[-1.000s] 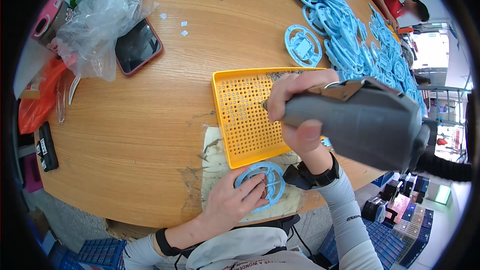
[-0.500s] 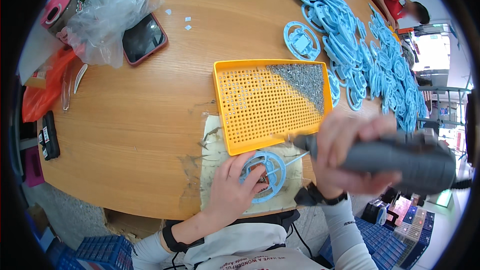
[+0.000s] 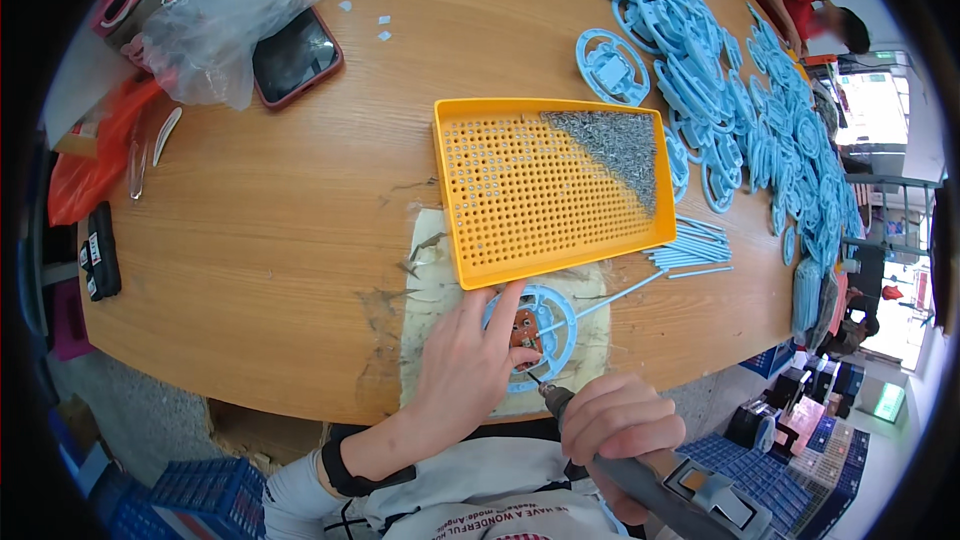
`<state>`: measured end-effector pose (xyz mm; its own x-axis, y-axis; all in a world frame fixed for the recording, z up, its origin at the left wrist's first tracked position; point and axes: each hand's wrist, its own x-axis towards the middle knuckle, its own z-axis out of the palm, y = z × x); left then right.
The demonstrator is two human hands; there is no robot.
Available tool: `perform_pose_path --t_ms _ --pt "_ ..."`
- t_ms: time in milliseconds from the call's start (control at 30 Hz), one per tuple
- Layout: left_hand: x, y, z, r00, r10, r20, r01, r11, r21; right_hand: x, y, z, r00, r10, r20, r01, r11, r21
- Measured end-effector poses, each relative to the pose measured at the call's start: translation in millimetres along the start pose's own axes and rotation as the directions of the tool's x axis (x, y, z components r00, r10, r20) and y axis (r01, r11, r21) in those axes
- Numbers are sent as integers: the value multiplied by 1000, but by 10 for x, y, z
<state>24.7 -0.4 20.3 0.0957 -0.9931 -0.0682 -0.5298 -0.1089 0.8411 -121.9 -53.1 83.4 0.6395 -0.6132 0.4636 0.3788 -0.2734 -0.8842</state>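
Single head cam, fisheye, looking steeply down from above the fingers (image 3: 505, 305), close range. Tabletop (image 3: 300, 190) stretches away beyond them; rim edges bend. No second view to overlap.
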Motion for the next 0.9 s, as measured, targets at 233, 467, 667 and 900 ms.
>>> perform_pose_path --t_ms 233,467,667,900 --pt "-2 2 -5 999 -33 20 33 999 -18 47 160 39 989 -148 23 150 985 -85" --pt "0 -11 -9 999 -27 23 28 999 -46 22 112 -2 983 -92 161 114 984 -135" --pt "-18 -27 6 999 -34 17 35 998 -60 -14 132 7 987 -55 152 73 991 -111" --pt "-14 -34 17 1000 -29 9 30 998 -56 106 233 30 980 -147 137 154 987 -40"
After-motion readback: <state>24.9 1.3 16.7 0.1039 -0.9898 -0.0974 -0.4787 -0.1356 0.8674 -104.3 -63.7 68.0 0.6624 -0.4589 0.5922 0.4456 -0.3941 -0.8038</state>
